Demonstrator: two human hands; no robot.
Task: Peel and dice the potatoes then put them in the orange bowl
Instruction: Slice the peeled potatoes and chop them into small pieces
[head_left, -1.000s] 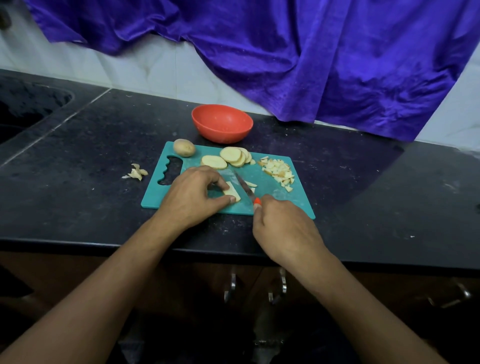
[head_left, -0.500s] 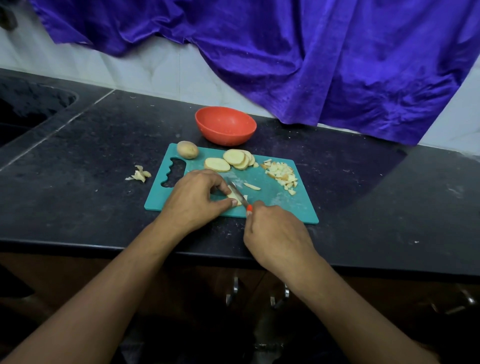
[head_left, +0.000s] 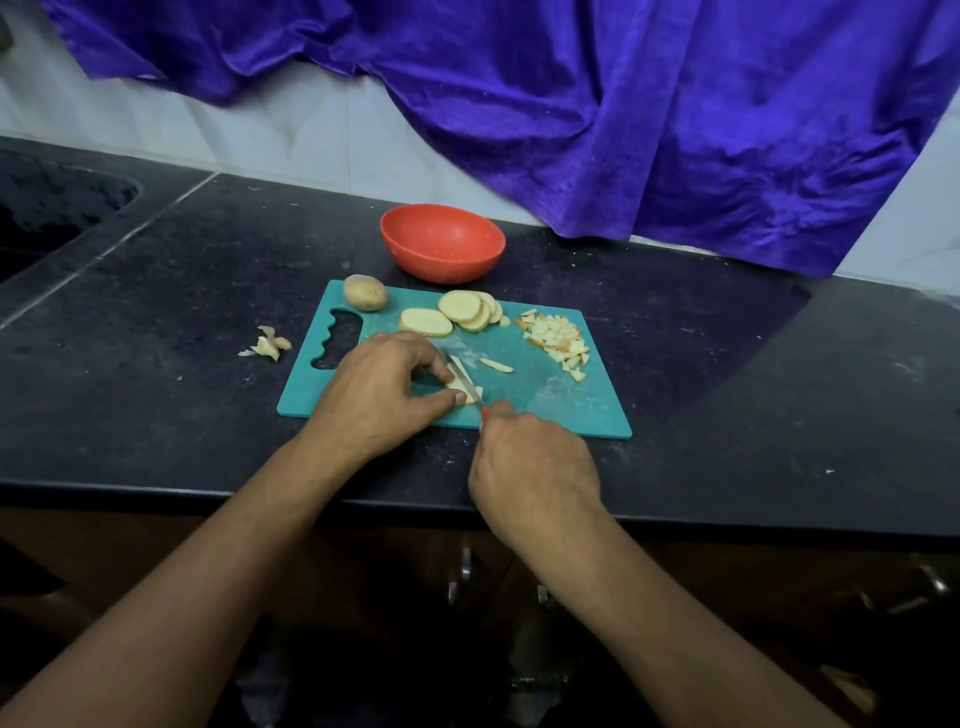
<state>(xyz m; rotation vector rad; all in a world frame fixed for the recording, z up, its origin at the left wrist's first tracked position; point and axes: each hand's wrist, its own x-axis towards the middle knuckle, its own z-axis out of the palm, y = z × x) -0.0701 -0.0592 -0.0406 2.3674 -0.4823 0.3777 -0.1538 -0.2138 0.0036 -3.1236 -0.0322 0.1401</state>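
Observation:
On the teal cutting board (head_left: 545, 400) my left hand (head_left: 384, 389) pinches a potato slice (head_left: 464, 388) between thumb and fingers. My right hand (head_left: 535, 467) grips a small knife (head_left: 465, 382) with an orange handle, its blade lying across that slice. A cut strip (head_left: 496, 365) lies just right of the blade. Several round slices (head_left: 460, 312) sit at the board's back, a pile of diced pieces (head_left: 558, 340) at its right, and a whole unpeeled potato (head_left: 365, 292) at its back left corner. The orange bowl (head_left: 441, 242) stands behind the board, with nothing visible inside.
Potato peel scraps (head_left: 267, 344) lie on the black counter (head_left: 753, 389) left of the board. A sink (head_left: 47, 208) sits at the far left. A purple cloth (head_left: 623, 104) hangs over the tiled wall behind. The counter's front edge runs just below my hands.
The knife has shifted left onto the slice held by my left hand, and a cut strip now lies free to its right. My left hand has stayed in place.

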